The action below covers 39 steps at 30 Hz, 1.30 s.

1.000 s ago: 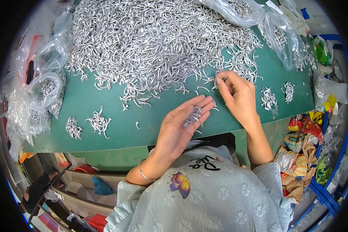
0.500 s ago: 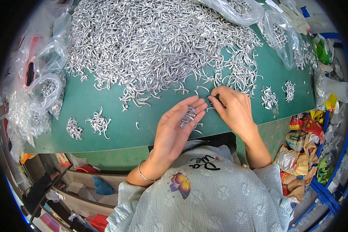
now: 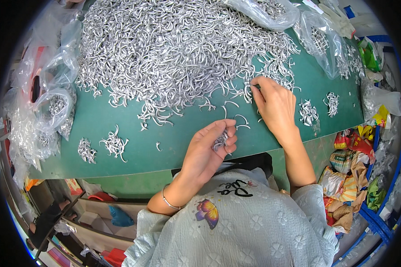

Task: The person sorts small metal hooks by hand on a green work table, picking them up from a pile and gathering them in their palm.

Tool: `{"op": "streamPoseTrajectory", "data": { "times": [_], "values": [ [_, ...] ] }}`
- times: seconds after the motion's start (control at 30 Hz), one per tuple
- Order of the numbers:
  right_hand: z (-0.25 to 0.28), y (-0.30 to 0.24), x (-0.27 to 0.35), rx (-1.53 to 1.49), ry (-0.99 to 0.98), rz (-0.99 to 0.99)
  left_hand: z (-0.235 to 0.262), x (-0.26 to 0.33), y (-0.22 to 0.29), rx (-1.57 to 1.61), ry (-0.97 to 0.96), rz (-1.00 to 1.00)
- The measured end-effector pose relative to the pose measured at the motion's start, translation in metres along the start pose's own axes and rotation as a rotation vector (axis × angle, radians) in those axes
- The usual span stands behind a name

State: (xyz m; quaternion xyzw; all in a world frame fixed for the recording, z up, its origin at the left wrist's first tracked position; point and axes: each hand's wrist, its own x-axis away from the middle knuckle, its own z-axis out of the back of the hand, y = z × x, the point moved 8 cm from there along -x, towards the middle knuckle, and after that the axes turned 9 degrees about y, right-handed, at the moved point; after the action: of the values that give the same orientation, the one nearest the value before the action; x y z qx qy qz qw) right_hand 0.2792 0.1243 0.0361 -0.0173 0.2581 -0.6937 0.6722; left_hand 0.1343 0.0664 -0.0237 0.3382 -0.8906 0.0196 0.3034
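A large heap of small curved silvery metal pieces (image 3: 165, 53) covers the far part of the green table (image 3: 173, 147). My left hand (image 3: 209, 144) is cupped with its fingers curled around several of these metal pieces (image 3: 220, 140), held above the near edge. At the right front of the heap is my right hand (image 3: 274, 102), its thumb and forefinger pinched close together among the outlying pieces. What lies between those fingertips, if anything, is hidden. A few loose curved pieces (image 3: 242, 121) lie on the table between my hands.
Two small piles of metal pieces (image 3: 114, 144) sit at the left front, near a single piece (image 3: 158, 146). Two more piles (image 3: 308, 113) sit at the right. Clear plastic bags (image 3: 53, 102) crowd the left edge; another bag (image 3: 318, 42) lies far right.
My right hand has moved away from my left, up and slightly right to the heap's edge. My left fingers have curled further over the pieces, and that hand has lowered slightly.
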Motion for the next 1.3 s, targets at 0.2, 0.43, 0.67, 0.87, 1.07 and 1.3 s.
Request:
{"op": "streamPoseTrajectory", "data": {
  "times": [0.2,0.43,0.67,0.87,1.07,1.3],
  "values": [
    [0.007,0.002,0.008,-0.214,-0.107,-0.134,0.003,0.0,0.007,-0.169,0.184,-0.091],
    [0.003,-0.005,-0.003,-0.219,-0.112,-0.084,-0.008,-0.008,0.006,-0.102,0.156,-0.112],
    [0.004,-0.001,-0.009,-0.183,0.012,-0.07,-0.003,-0.01,0.004,-0.13,0.066,-0.077],
    [-0.002,-0.011,0.012,-0.649,-0.36,-0.181,-0.01,-0.012,0.008,-0.078,0.25,-0.131],
    [0.0,0.005,-0.026,-0.044,0.051,-0.032,-0.008,-0.015,-0.001,-0.072,0.093,-0.051],
    [-0.007,-0.001,-0.024,0.057,0.144,0.078,-0.012,-0.014,-0.001,-0.087,0.127,-0.053]
  ]
}}
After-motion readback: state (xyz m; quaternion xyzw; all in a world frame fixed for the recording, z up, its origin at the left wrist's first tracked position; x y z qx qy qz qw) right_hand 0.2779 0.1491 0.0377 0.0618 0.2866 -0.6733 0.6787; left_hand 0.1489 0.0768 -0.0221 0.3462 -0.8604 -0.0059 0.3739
